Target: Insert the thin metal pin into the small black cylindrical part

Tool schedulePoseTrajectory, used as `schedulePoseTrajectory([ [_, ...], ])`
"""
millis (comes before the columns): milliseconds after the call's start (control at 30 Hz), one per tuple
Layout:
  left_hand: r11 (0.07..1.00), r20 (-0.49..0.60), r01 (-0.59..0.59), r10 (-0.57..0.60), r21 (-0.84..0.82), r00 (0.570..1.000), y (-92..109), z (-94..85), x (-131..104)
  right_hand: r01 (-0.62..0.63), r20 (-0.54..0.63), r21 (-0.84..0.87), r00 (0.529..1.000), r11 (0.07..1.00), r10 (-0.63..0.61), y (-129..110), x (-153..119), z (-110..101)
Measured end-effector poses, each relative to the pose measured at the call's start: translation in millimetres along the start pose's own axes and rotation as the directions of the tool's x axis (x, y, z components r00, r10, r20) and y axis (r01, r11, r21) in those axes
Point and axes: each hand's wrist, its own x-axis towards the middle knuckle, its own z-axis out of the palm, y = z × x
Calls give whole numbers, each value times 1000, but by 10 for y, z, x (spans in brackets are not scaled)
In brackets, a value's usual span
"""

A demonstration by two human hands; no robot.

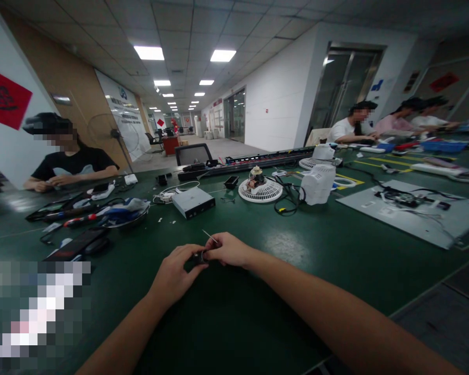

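Above the green table [234, 307], my left hand [175, 273] grips a small dark part [199, 258] between thumb and fingers. My right hand [227, 250] meets it from the other side, its fingers pinched at the part's right end. A thin pale rod [210, 236] sticks up and left from the right fingers. The fingers cover much of the dark part, so its shape is unclear. Beyond the hands sits a silver box-like drive [193, 202].
Behind are a white round fan grille [260, 189], a white housing [318, 184], black cables and a small black tray [231, 182]. A metal panel [414, 208] lies right; tools and a blue-filled bowl [125, 212] lie left. People sit at both sides.
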Motion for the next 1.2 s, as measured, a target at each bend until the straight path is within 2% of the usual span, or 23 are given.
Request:
schedulePoseTrajectory([
  [67,999,2,36,-36,2,999,2,7,15,9,-33,-43,999,999,-10,3,4,-5],
  [133,996,1,84,-84,16,996,-2,8,28,46,-110,-171,992,984,-66,1,-7,-44],
  [200,991,-15,131,-131,40,991,-15,2,38,114,-184,-399,962,910,-201,-13,-43,-119],
  [233,987,-25,154,-153,52,988,-25,-3,41,155,-179,-534,940,831,-291,-25,-69,-164],
  [267,983,-40,175,-173,64,984,-37,-9,42,184,-155,-649,918,738,-365,-40,-98,-211],
  [300,978,-54,194,-191,73,980,-50,-14,42,230,-82,-729,905,644,-416,-55,-126,-254],
  [367,972,-70,221,-216,84,974,-77,-21,37,325,77,-802,889,502,-452,-85,-173,-320],
  [433,970,-69,228,-222,88,973,-99,-20,29,359,155,-831,883,424,-444,-107,-197,-345],
  [500,975,-52,204,-201,88,978,-108,-16,19,352,173,-854,887,384,-429,-121,-207,-335],
  [700,986,-22,132,-131,97,991,-82,-9,6,300,130,-890,888,342,-441,-157,-240,-272],
  [833,988,-14,109,-109,106,994,-84,0,9,321,171,-880,902,350,-397,-170,-258,-266],
  [967,988,-27,92,-89,121,996,-100,8,9,246,111,-912,918,328,-380,-170,-249,-259],
  [1033,989,-26,85,-82,122,996,-99,7,7,247,127,-915,927,319,-354,-166,-245,-259],
  [1133,991,-7,59,-59,118,998,-91,2,6,317,191,-870,923,378,-333,-154,-236,-269],
  [1200,991,-10,58,-57,121,998,-87,-1,5,293,131,-845,924,447,-359,-141,-223,-279],
])
